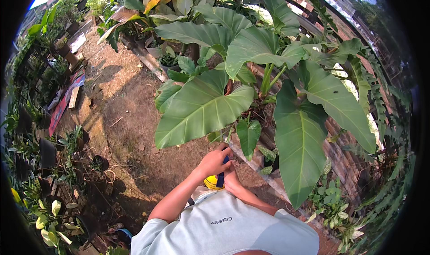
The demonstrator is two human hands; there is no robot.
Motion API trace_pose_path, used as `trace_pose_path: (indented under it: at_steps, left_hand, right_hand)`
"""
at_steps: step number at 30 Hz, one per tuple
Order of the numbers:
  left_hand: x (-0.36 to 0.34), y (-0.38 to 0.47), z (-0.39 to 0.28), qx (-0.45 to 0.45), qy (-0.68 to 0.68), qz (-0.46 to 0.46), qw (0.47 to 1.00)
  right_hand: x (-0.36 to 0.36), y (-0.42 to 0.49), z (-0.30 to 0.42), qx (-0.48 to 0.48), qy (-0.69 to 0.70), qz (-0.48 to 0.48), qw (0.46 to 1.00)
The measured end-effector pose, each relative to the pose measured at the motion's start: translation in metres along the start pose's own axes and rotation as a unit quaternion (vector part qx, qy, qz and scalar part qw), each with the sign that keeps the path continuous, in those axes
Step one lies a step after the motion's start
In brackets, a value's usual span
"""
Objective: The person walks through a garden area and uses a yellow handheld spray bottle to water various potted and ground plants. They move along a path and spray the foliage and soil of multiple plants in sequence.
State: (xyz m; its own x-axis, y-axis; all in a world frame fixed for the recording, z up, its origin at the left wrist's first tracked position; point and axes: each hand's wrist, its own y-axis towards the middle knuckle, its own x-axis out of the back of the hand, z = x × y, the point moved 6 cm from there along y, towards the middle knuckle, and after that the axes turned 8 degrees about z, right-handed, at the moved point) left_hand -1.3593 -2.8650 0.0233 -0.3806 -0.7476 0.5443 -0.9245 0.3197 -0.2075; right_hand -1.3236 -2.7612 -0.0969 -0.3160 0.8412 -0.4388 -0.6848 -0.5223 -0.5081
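Low in front of my shirt, both hands meet around a dark blue object (220,180), narrow and mostly covered by fingers. My left hand (212,162) wraps its upper part, fingers pointing away from me. Against its lower right side, my right hand (231,177) is curled. Directly below is a rounded yellow object (211,181), partly hidden by the left wrist and the blue piece; whether the two are joined I cannot tell. Just beyond my fingers hang a large green leaf (205,108) and a small heart-shaped leaf (249,137).
A big broad-leaved plant (300,127) spreads ahead and to the right, over a low border edge (272,184). Potted plants (47,152) crowd the left side. Bare soil (134,113) runs between, with a red sheet (62,110) and a wooden block (74,97) at left.
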Motion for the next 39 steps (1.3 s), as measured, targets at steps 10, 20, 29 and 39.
trace_pose_path:
  at_steps: [10,20,29,39]
  left_hand:
    - [0.044,-0.003,0.036,0.056,0.034,-0.016,0.998]
    - [0.185,-0.090,0.128,-0.102,0.028,-0.127,0.986]
    - [0.271,-0.135,0.169,-0.073,0.089,-0.075,0.991]
    - [0.307,-0.161,0.180,-0.072,0.076,-0.080,0.991]
  right_hand:
    - [-0.046,0.046,0.008,0.029,0.007,-0.066,0.997]
    - [-0.191,0.115,-0.022,-0.008,-0.003,-0.004,1.000]
    - [-0.313,0.151,-0.049,0.043,0.041,0.065,0.996]
    - [-0.360,0.155,-0.037,0.054,0.020,0.058,0.997]
